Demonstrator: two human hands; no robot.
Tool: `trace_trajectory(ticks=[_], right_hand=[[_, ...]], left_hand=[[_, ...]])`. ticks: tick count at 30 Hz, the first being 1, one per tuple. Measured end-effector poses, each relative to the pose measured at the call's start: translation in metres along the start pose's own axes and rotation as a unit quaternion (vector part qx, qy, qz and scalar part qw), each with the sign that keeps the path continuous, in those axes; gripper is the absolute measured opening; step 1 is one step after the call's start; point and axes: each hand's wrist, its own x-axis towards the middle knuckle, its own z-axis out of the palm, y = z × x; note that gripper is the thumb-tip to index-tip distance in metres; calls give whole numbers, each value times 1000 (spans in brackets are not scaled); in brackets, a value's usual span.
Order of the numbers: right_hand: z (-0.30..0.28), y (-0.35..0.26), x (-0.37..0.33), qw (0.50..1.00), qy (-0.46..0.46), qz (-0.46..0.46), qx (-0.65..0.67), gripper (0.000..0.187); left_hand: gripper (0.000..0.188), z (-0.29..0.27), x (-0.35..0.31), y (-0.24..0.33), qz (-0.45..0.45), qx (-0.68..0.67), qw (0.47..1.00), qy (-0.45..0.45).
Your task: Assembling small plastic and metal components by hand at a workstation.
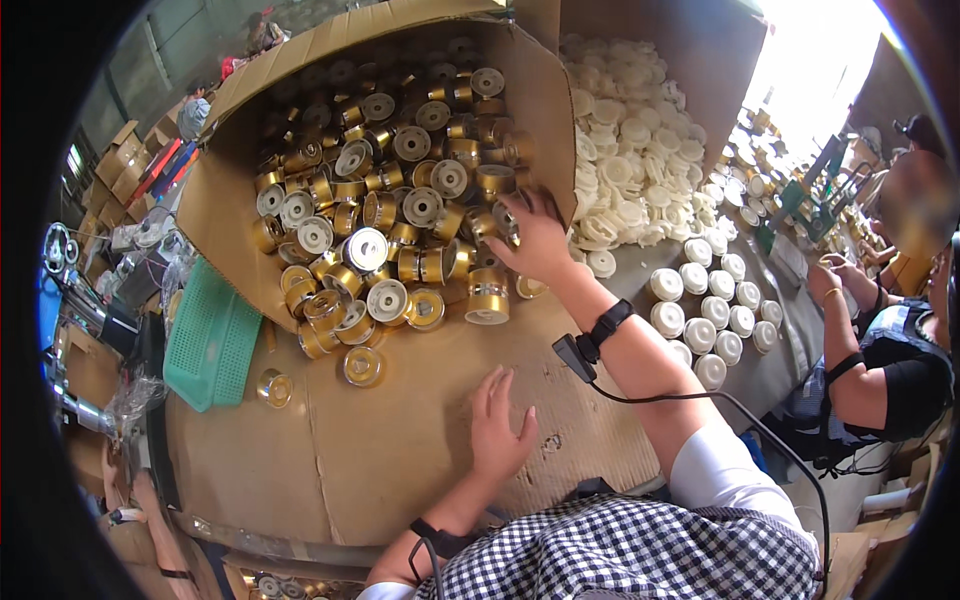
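My right hand (541, 235) reaches into the opening of a large cardboard box, at the right side of a heap of gold-and-white round caps (422, 206). Its thumb and fingers are spread about one gold cap (507, 222), and I see no firm grip on it. Closer to me, my left hand (500, 428) hovers over the cardboard-covered table (420, 400), holding nothing, fingers apart. A few caps have spilled out of the box, including an upright gold cap (487, 298) and another gold cap (362, 366) lying with its ring upward.
The cardboard box (225, 215) lies with its opening toward me. On its left leans a green plastic basket (212, 335). At right are a pile of cream plastic parts (640, 140) and rows of white round caps (715, 312). A co-worker (870, 370) sits beyond them.
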Motion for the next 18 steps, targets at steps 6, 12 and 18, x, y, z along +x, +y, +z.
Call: trace_trajectory(ticks=[6,12,18], right_hand=[[-5,0,-33,940,-149,102,290,76],[-13,-8,-75,939,-92,-30,331,71],[-37,-46,-133,897,-138,9,420,70]], left_hand=[[89,1,1,-3,-19,9,997,79],[104,2,2,-7,-13,-17,991,133],[109,2,1,-13,4,7,984,178]])
